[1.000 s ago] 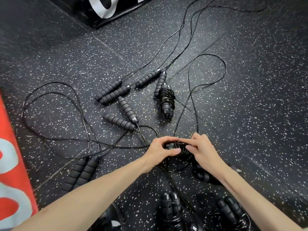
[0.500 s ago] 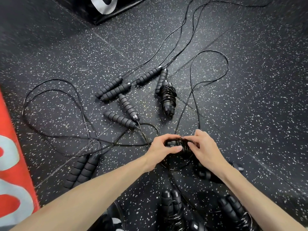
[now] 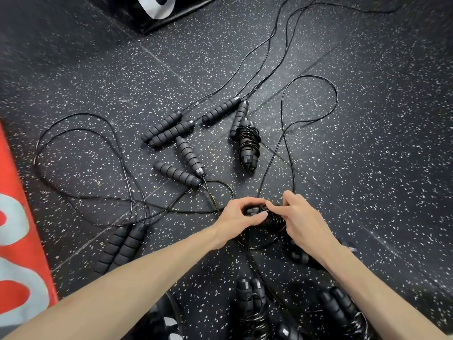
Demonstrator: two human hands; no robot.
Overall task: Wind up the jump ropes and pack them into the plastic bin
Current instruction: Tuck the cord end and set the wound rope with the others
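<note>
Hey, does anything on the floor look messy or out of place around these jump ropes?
Nothing looks damaged. The unwound ropes' cords cross in a loose tangle on the floor left of the left hand, which could snag during winding.

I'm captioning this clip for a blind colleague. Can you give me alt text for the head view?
Both hands, left hand and right hand, hold a jump rope half wound around its handles, over a speckled black floor. Beyond lie one wound rope and several unwound ropes with foam handles; a red mat edges the left.
</note>
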